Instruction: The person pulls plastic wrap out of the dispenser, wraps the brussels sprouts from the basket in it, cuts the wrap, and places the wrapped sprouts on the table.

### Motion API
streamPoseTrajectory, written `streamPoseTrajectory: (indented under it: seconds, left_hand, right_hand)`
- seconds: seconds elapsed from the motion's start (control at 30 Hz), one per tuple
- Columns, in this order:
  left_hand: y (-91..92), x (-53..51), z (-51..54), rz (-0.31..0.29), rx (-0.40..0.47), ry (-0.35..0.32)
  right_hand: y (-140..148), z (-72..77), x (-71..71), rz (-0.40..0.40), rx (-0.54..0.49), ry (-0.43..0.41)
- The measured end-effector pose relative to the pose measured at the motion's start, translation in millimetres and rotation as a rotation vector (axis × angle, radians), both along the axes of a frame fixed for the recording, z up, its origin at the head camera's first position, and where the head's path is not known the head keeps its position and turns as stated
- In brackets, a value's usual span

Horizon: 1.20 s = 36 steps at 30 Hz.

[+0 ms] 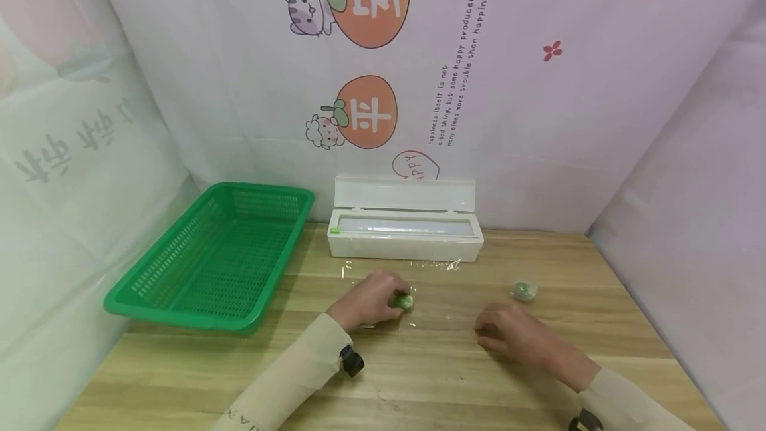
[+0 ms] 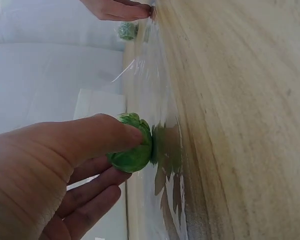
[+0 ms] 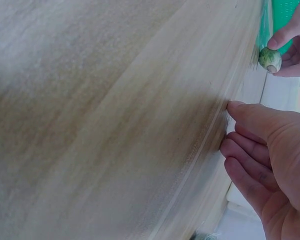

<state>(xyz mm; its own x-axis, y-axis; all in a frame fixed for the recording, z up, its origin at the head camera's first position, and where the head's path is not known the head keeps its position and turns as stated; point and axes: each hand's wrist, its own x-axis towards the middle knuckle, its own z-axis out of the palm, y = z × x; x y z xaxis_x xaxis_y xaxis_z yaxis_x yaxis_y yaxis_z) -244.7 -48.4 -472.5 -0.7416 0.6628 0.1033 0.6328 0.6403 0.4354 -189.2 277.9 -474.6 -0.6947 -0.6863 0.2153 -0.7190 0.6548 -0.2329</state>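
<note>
Wood table (image 1: 455, 398), w/ green basket (image 1: 179, 320) on L, white box (image 1: 407, 246) far ctr, clear film (image 1: 439, 298) nearer. R hand (image 1: 514, 334) at film's R edge; can't tell if pinching it. L hand (image 1: 374, 298) pinches sprout (image 2: 134, 161) btwn thumb & fingertips, sticking out R, low over film. Wrapped sprout (image 1: 524, 291) just beyond R hand.

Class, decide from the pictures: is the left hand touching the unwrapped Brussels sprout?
Touching. The left wrist view shows it plainly: the left hand pinches the unwrapped Brussels sprout, its thumb lying right across the green surface.
</note>
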Motion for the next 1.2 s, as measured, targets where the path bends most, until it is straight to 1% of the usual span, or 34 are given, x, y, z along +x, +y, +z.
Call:
streamPoseTrajectory:
  seconds: [0.27,0.4,0.57,0.67,0.83,0.97,1.1,1.2]
  left_hand:
    - [-1.0,0.7,-0.1,-0.029,-0.033,0.035]
    - [-0.3,0.4,0.0,-0.032,-0.053,0.051]
    - [-1.7,1.1,0.5,-0.023,-0.066,0.047]
    - [-4.8,1.4,1.9,-0.025,-0.047,0.040]
    - [-14.8,3.0,8.0,-0.016,-0.025,0.037]
    - [-26.2,7.6,13.4,-0.005,-0.006,0.058]
    - [-40.4,14.2,16.4,-0.002,0.008,0.123]
    - [-52.2,21.0,18.3,0.017,0.012,0.148]
  right_hand:
    - [0,-0.8,-0.6,0.016,-0.006,-0.006]
    - [0,-1.0,-0.6,0.018,-0.009,-0.020]
    - [-2,0.8,-0.1,0.012,-0.007,-0.059]
    - [-3,1.7,0.5,0.004,0.001,-0.062]
    - [-3,1.4,0.3,0.022,0.001,-0.029]
    - [-2,1.7,0.1,0.026,0.001,-0.026]
    - [-1,3.1,-0.6,0.020,0.009,-0.043]
    - [0,4.7,-0.9,0.004,0.021,-0.051]
